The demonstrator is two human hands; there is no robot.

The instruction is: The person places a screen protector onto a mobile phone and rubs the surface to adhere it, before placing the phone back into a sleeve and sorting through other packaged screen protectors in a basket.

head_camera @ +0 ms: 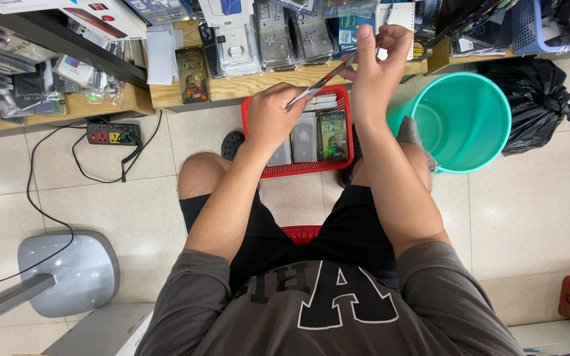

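the hands (278, 112) worked in a narrow gap above a red basket (298, 170), which sat between the knees and blocked the way down. a wooden shelf (232, 86) crowded with packets closed off the front. a teal bucket (463, 122) stood hard by on the right, a black bag (536, 99) beyond it. bare floor tiles (133, 211) lay open to the left, crossed only by a cable (34, 198) and a power strip (112, 134).
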